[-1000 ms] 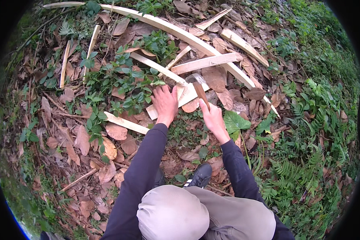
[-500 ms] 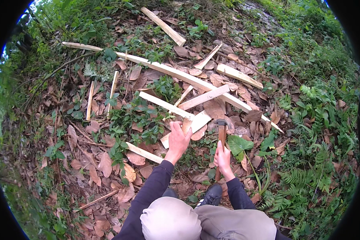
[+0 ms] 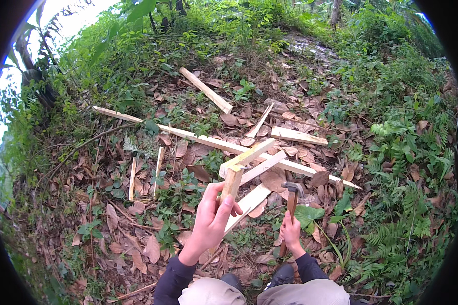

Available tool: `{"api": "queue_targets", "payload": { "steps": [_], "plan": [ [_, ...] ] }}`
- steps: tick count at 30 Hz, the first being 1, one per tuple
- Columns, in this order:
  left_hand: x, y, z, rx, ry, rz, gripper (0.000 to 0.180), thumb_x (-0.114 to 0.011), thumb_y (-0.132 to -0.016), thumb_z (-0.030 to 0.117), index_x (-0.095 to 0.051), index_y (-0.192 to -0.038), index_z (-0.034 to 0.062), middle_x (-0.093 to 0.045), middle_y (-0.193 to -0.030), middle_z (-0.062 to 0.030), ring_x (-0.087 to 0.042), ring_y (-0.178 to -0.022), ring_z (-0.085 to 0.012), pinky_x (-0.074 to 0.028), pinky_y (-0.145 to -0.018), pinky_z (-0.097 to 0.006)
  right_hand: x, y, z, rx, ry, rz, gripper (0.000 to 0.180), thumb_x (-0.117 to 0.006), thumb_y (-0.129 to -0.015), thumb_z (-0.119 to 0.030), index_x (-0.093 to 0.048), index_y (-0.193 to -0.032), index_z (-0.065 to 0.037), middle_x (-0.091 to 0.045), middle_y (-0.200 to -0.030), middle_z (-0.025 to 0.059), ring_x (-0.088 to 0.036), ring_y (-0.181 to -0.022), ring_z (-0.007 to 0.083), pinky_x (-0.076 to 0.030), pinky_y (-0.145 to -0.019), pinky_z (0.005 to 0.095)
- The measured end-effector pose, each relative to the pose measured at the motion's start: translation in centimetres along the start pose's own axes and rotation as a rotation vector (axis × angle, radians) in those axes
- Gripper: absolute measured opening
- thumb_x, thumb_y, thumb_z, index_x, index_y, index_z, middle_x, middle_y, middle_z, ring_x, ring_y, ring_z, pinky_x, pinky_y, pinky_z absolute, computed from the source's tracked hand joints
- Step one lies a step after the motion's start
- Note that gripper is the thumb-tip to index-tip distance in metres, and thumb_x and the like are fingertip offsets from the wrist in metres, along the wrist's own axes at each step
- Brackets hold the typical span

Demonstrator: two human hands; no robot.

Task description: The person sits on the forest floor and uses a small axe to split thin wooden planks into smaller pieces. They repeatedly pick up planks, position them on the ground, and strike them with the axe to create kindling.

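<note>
My left hand (image 3: 212, 216) grips a short upright wood piece (image 3: 232, 183), thumb and fingers wrapped round it. At its top it meets a pale wooden slat (image 3: 252, 154) that slants away to the upper right; the two look joined at an angle. My right hand (image 3: 290, 231) is closed round the wooden handle of a hammer (image 3: 293, 195), its metal head up. Beneath the raised wood, a flat pale board (image 3: 249, 206) lies on the leaves. Another slat (image 3: 264, 166) rests just behind, partly hidden by the held wood.
A long pole (image 3: 208, 140) crosses the leafy ground. Farther off lie a thick stick (image 3: 206, 91), a split piece (image 3: 260, 121) and a short block (image 3: 299, 135). Two thin sticks (image 3: 159, 170) lie to the left. Ferns (image 3: 392, 239) grow at right; my shoes (image 3: 282, 274) are below.
My left hand has lifted and turned the wood; its slat, which pointed left, now points up and right. The slat beside my left wrist no longer shows there. The view has tilted up.
</note>
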State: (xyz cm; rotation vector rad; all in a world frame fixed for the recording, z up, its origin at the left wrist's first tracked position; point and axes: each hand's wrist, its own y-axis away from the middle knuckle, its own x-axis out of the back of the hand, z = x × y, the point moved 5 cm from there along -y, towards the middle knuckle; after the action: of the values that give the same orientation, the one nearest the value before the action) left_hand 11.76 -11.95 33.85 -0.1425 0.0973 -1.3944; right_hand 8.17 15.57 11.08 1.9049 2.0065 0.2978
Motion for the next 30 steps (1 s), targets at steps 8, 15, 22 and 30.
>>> {"api": "queue_targets", "payload": {
  "steps": [8, 15, 22, 30],
  "plan": [
    [0.6, 0.5, -4.1, 0.078, -0.157, 0.199, 0.039, -0.034, -0.111, 0.032, -0.057, -0.106, 0.001, -0.062, -0.071, -0.0036, -0.056, -0.055, -0.0083, -0.045, -0.05, -0.026, 2.0, 0.8, -3.3, 0.133, -0.067, 0.081, 0.047, -0.051, -0.105, -0.047, -0.042, -0.078, -0.01, -0.038, -0.051, -0.0027, -0.036, -0.035, 0.0078, -0.029, -0.033, 0.0262],
    [1.0, -2.3, -10.1, 0.346, -0.14, -0.084, 0.037, -0.055, -0.105, 0.04, -0.056, -0.108, 0.0031, -0.057, -0.065, 0.0008, -0.052, -0.049, -0.0056, -0.043, -0.044, -0.024, 3.9, 1.1, -4.2, 0.163, -0.098, 0.13, 0.044, -0.051, -0.105, -0.046, -0.042, -0.079, -0.011, -0.037, -0.054, -0.0039, -0.034, -0.037, 0.0066, -0.029, -0.034, 0.025],
    [0.2, -8.4, -17.2, 0.365, -0.786, -0.678, 0.065, -0.07, -0.083, 0.066, -0.068, -0.083, 0.0002, -0.059, -0.058, -0.0065, -0.06, -0.053, -0.0195, -0.048, -0.052, -0.038, 3.6, 0.5, -2.7, 0.031, -0.19, 0.122, 0.046, -0.05, -0.106, -0.045, -0.042, -0.077, -0.01, -0.037, -0.052, -0.0029, -0.036, -0.036, 0.0076, -0.029, -0.033, 0.0253],
    [-7.6, -8.4, -20.7, 0.3, -0.586, -1.016, 0.071, -0.08, -0.065, 0.07, -0.071, -0.07, -0.0002, -0.064, -0.057, -0.0052, -0.065, -0.054, -0.0176, -0.05, -0.054, -0.034, -0.9, 1.0, -1.2, 0.066, -0.155, -0.136, 0.029, -0.064, -0.101, -0.025, -0.053, -0.084, -0.004, -0.069, -0.111, 0.0158, -0.07, -0.099, 0.0225, -0.061, -0.08, 0.036]
  ]
}}
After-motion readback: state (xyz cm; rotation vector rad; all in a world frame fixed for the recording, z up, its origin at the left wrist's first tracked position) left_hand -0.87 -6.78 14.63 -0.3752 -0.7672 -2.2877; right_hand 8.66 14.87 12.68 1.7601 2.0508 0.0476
